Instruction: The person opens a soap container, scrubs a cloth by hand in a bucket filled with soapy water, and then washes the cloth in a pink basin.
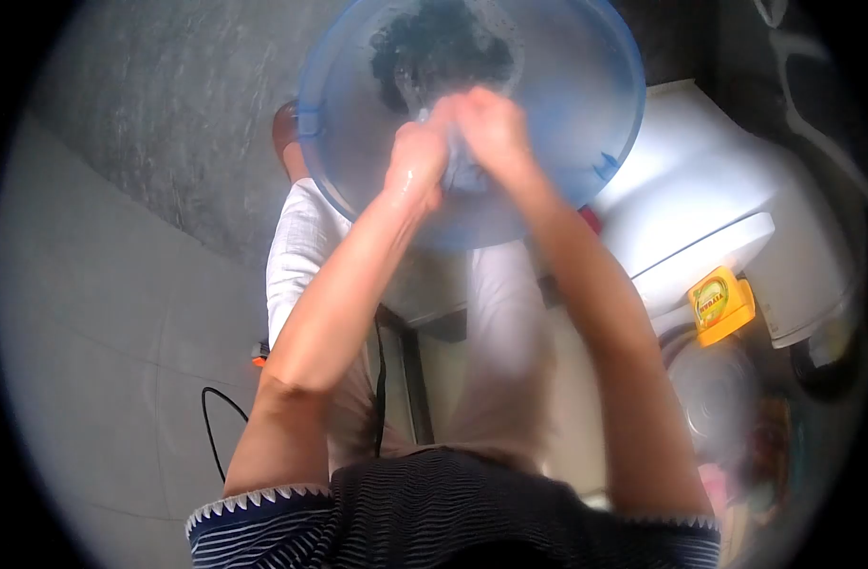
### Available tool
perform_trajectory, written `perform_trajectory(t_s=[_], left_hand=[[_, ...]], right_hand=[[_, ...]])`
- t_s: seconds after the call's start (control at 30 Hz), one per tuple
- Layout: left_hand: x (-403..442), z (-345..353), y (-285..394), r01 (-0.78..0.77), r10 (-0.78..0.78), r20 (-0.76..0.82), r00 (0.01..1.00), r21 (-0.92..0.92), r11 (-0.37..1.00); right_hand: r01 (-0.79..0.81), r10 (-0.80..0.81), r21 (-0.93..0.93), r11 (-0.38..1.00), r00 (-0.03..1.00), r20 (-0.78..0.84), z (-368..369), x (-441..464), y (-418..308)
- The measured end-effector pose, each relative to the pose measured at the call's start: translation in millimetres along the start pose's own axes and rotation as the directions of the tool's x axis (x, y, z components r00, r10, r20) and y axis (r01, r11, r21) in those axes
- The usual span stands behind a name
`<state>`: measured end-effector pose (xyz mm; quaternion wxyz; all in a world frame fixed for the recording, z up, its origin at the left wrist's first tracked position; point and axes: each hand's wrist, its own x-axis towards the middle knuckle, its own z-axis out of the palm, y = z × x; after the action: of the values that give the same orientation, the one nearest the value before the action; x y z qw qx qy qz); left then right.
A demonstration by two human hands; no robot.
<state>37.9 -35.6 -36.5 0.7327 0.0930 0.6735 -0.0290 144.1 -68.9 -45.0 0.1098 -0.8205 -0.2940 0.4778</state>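
Note:
Over a translucent blue basin (633, 123), my left hand (419, 159) and my right hand (491, 125) are close together, their fingers curled in. They seem to grip a pale wet cloth (465, 174), part of which hangs below them. Motion blur and haze smear the fingertips. Just beyond the hands, a dark green cloth (442, 49) lies bunched in the basin, with suds along its edge. My left wrist is wet and shiny.
To the right is a white appliance or container (709, 180) with a yellow packet or box (720, 305) near its edge. A round clear lid or bowl (707, 384) lies below that. A black cable (206, 417) loops on the grey floor (102, 313) at left.

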Motion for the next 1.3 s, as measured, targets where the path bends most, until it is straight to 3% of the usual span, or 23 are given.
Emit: perform_trajectory(t_s=[0.07,0.13,0.17,0.23,0.27,0.37,0.4,0.43,0.5,0.53,0.63,0.7,0.77,0.9,1.1,1.17,1.2,1.23,1.27,1.3], left_hand=[[-4,-6,7,0.057,-0.053,0.14,0.989,-0.025,0.998],[-12,-2,15,0.061,-0.045,0.158,0.987,-0.1,0.993],[-16,0,18,0.062,-0.038,0.168,0.985,-0.139,0.988],[-14,1,25,0.073,-0.029,0.27,0.962,-0.154,0.985],[-12,-3,26,0.078,-0.022,0.318,0.948,-0.163,0.983],[-7,-12,24,-0.306,0.264,0.412,0.872,0.037,0.951],[-8,-15,23,-0.392,0.298,0.424,0.855,0.154,0.907],[-10,-16,22,-0.454,0.278,0.448,0.85,0.356,0.817],[-18,-15,30,-0.522,0.226,0.479,0.848,0.686,0.507],[-18,-13,30,-0.484,0.266,0.406,0.874,0.763,0.428],[-3,-28,36,-0.595,0.401,0.444,0.801,0.517,0.616],[-20,-26,51,-0.493,0.33,0.447,0.831,0.318,0.81],[-22,-27,55,-0.329,0.233,0.503,0.832,0.11,0.938],[-15,-23,47,-0.187,0.267,0.519,0.812,-0.201,0.961],[-8,-15,43,0.052,0.108,0.377,0.92,-0.39,0.919],[-7,-12,42,0.116,0.02,0.273,0.962,-0.474,0.873],[1,-17,35,0.16,-0.005,0.304,0.953,-0.487,0.858],[13,-27,22,0.204,-0.03,0.334,0.942,-0.5,0.842],[20,-32,16,0.246,-0.052,0.365,0.93,-0.509,0.825],[-7,-18,31,0.206,-0.161,0.152,0.975,-0.354,0.912]], right_hand=[[-0.04,-0.03,0.245,0.969,0.96,0.278,-27,-4,9],[-0.23,-0.106,0.532,0.815,0.844,0.526,-67,-3,-8],[-0.062,-0.19,0.437,0.897,0.84,0.509,-68,-3,-5],[0.278,-0.353,0.22,0.935,0.785,0.509,-67,-2,0],[0.183,-0.206,0.098,0.978,0.8,0.564,-71,-12,-21],[-0.199,-0.019,0.337,0.92,0.837,0.546,-77,-16,-24],[-0.187,-0.09,0.467,0.864,0.857,0.508,-78,-16,-16],[-0.199,-0.091,0.523,0.829,0.874,0.477,-81,-19,-13],[-0.214,-0.089,0.629,0.747,0.906,0.413,-87,-27,-11],[-0.245,-0.064,0.659,0.712,0.911,0.407,-92,-30,-12],[-0.349,0.03,0.682,0.643,0.901,0.434,-105,-34,-9],[-0.439,0.102,0.608,0.661,0.856,0.507,-105,-34,2],[-0.421,0.075,0.691,0.587,0.879,0.471,-100,-34,9],[-0.292,0.016,0.86,0.417,0.949,0.314,-89,-24,12],[-0.248,0.12,0.842,0.48,0.969,0.217,-64,17,-13],[0.092,-0.192,0.693,0.715,0.979,0.067,-52,9,-22],[0.276,-0.356,0.578,0.768,0.934,0.026,-44,0,-31],[0.193,-0.243,0.42,0.887,0.967,0.07,-33,-27,-54],[0.565,-0.556,0.096,0.82,0.825,-0.105,-18,-47,-72],[0.552,-0.539,0.064,0.831,0.829,-0.149,-8,-48,-72]])
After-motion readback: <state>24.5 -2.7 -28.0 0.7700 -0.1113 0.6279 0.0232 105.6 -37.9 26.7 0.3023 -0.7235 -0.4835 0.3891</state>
